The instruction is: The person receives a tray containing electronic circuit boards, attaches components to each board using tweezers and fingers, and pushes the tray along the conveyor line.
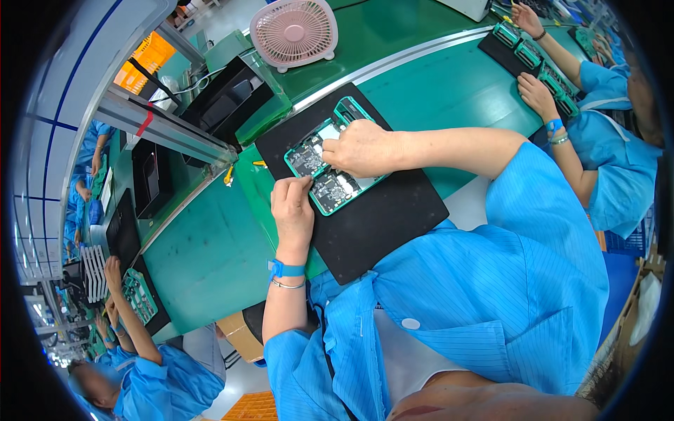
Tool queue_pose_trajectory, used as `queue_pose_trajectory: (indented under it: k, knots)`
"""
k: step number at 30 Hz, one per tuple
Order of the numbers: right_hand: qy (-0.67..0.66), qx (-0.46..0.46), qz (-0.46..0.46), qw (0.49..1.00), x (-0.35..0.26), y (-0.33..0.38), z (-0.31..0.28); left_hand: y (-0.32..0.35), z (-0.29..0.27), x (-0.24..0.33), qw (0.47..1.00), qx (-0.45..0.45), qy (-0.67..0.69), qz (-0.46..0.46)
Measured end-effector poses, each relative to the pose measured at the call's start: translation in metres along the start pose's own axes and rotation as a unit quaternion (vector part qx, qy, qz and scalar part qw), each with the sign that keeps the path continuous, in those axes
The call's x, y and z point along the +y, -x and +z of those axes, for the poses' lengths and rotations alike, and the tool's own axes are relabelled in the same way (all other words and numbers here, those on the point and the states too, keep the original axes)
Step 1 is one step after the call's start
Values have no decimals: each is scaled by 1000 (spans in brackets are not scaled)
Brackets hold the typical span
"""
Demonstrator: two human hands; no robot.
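A green tray holding circuit boards (335,184) lies on a black mat (379,217) on the green workbench. My left hand (291,210) rests at the tray's near left edge, fingertips pressing on the frame beside a board. My right hand (361,149) lies across the tray's middle, fingers curled down onto the boards; whether it pinches a small part is hidden. A blue strap (286,269) and a thin bracelet circle my left wrist. Both sleeves are blue.
A pink desk fan (293,31) stands at the back. Black bins (225,102) sit left of the mat behind a metal rail (165,130). A person in blue at the right handles green trays (537,67); another person works at lower left (130,330).
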State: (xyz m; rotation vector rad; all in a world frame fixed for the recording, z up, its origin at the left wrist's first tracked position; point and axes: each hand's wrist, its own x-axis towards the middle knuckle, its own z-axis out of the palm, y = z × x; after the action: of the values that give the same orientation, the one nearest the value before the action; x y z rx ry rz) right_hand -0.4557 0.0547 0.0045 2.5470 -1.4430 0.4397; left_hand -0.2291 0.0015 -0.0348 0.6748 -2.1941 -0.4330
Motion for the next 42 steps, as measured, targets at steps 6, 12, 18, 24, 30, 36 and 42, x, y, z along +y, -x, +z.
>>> queue_pose_trajectory:
  k: [6, 12, 18, 24, 30, 36, 42]
  knots:
    - [53, 2, -28, 998, -9, -1, 0, 2, 1, 1, 1000, -1, -16, 19]
    - [-13, -12, 37, 999, 1, 1, -7, 4, -2, 0, 998, -23, -37, 43]
    - [-39, -53, 65, 996, 2, -2, -10, 5, -2, 0, 997, -21, -47, 55]
    - [-46, -52, 61, 996, 3, -3, -9, 5, -2, 0, 997, -21, -45, 56]
    - [-40, -53, 46, 997, 2, -2, -9, 6, -2, 0, 997, -22, -47, 55]
    - [-23, -10, 32, 999, 2, 0, -5, 6, -1, -1, 997, -23, -48, 54]
    - [-28, -11, 30, 999, 2, 0, -5, 7, -1, -1, 998, -25, -45, 47]
